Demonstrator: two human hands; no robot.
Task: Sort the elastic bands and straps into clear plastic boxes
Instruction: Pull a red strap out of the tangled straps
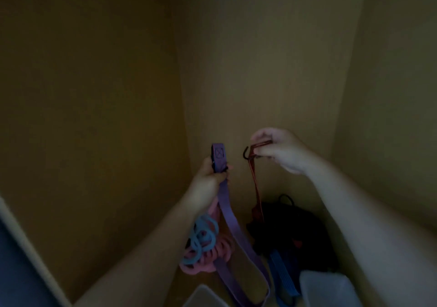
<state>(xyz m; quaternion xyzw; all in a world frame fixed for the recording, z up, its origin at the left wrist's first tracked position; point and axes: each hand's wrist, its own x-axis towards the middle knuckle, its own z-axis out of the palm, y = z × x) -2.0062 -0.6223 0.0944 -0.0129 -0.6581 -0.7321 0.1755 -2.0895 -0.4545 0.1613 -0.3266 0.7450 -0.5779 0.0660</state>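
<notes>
Dim tan walls [260, 58] fill the frame; left hand [208, 183] fingers clamp purple strap [227, 214], right hand [281, 150] fingertips pinch red hooked cord [254, 176].

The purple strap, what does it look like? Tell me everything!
The purple strap is a flat, woven-looking band with a stitched cross near its top end. The left hand has a shut grip around it just below that end, which stands upright. The rest hangs down and loops at the bottom, beside pink and blue bands.
</notes>
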